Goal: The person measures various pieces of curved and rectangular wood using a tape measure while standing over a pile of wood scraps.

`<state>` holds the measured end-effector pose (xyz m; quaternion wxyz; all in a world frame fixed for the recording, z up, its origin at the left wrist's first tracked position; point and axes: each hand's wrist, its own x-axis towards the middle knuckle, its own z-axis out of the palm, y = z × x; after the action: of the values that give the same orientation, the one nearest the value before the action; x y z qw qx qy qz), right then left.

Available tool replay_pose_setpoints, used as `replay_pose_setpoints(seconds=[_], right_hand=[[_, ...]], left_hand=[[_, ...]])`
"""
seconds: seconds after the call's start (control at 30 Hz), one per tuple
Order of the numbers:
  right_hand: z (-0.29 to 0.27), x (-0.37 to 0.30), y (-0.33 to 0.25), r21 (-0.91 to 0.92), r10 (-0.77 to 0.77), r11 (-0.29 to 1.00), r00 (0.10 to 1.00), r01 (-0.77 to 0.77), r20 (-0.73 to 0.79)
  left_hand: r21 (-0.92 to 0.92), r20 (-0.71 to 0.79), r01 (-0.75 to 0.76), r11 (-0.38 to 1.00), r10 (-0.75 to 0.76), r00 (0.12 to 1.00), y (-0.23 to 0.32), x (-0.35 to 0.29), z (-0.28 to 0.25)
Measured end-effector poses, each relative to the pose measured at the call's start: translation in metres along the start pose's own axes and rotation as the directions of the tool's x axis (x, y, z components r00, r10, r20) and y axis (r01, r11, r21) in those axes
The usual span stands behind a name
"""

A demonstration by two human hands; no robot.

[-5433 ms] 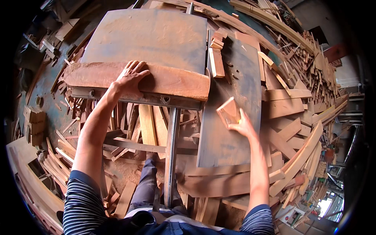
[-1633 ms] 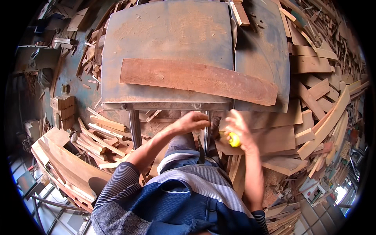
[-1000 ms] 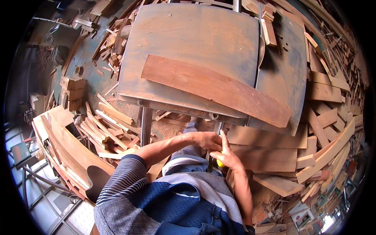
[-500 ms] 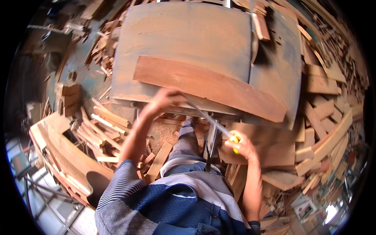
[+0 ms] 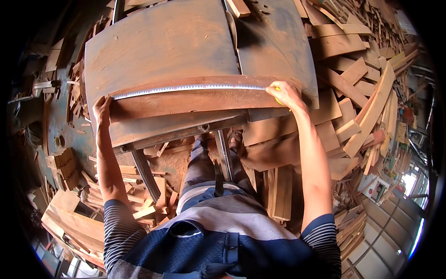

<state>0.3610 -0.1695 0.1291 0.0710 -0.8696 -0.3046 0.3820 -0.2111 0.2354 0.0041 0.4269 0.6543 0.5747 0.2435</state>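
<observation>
left of right hand [image 5: 286, 95], measuring tape [image 5: 193, 87]

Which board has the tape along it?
The reddish board on the metal tabletop, tape spanning left hand to right hand; boards piled at right have none.

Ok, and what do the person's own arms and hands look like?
The left hand and right hand are gloveless, and the forearms are bare, with no watch visible. The left sleeve and right sleeve are short, with thin dark and white stripes and plain navy cuffs.
</observation>
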Motion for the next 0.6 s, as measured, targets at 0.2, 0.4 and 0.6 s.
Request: replay_pose_setpoints(seconds=[0.2, 0.4, 0.6], right_hand=[[0.006, 0.008, -0.026, -0.006, 0.073, 0.997, 0.996, -0.074, -0.057], [0.005, 0.026, -0.034, -0.047, 0.123, 0.991, 0.992, -0.125, -0.036], [0.013, 0.054, -0.012, -0.282, 0.073, 0.953, 0.986, -0.112, -0.147]], left_hand=[[0.107, -0.054, 0.031, 0.994, -0.025, 0.998, -0.007, -0.003, 0.001], [0.194, -0.129, 0.029, 0.981, -0.004, 0.992, -0.007, -0.008, 0.008], [0.264, -0.131, 0.089, 0.961, -0.056, 0.99, -0.02, 0.003, 0.009]])
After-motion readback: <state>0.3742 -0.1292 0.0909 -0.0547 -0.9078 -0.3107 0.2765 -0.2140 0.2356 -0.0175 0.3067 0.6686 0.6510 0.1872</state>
